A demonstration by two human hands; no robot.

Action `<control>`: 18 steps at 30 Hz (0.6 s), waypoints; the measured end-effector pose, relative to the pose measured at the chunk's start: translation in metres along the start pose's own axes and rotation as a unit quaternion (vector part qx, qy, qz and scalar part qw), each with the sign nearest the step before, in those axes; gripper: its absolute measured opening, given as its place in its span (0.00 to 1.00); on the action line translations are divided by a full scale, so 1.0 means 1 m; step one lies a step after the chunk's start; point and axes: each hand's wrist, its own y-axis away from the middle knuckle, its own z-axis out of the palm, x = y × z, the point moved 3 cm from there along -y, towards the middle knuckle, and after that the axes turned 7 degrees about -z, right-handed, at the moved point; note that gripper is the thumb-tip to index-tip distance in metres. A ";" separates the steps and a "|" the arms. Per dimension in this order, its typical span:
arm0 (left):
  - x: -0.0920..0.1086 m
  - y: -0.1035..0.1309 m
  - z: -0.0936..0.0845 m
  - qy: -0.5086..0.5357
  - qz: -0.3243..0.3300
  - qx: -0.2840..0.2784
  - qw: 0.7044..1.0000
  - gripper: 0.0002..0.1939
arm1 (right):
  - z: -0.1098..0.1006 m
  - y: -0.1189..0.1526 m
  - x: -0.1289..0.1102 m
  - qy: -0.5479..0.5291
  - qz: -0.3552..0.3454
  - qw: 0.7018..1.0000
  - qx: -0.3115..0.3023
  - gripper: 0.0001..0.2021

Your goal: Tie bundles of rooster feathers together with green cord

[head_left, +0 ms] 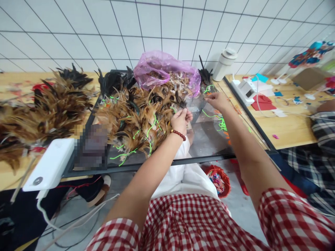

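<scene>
Brown feathers with bright green strings lie heaped on a dark-framed glass panel. At the heap's right edge my left hand has its fingers closed; a dark feather tip shows above them, but what they grip is too small to name. My right hand is pinched near green and orange strings on the panel's right side, and any thing between its fingertips cannot be made out. Behind the heap is a pink plastic bag holding more small feathers.
A white cup stands at the back. More feathers and a white power bank are at left. White adapters and red pieces lie at right, near a person's plaid clothing. A red basket sits below.
</scene>
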 end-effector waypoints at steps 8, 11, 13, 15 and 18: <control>-0.004 -0.001 -0.002 0.012 0.008 0.007 1.000 0.08 | 0.020 -0.058 -0.010 0.144 0.095 0.985 -0.031 0.17; -0.004 -0.002 -0.003 0.016 0.005 0.010 1.000 0.06 | 0.027 -0.065 -0.002 0.127 0.114 0.984 -0.043 0.13; -0.004 -0.003 -0.003 0.021 0.004 0.010 1.000 0.07 | 0.025 -0.061 0.002 0.052 0.124 0.991 -0.023 0.09; -0.003 -0.003 -0.002 0.026 0.001 0.012 1.000 0.07 | 0.020 -0.048 0.000 -0.099 0.137 0.986 0.007 0.10; -0.003 -0.004 -0.001 0.028 -0.005 0.010 1.000 0.08 | 0.019 -0.017 -0.014 -0.368 0.135 0.920 -0.011 0.10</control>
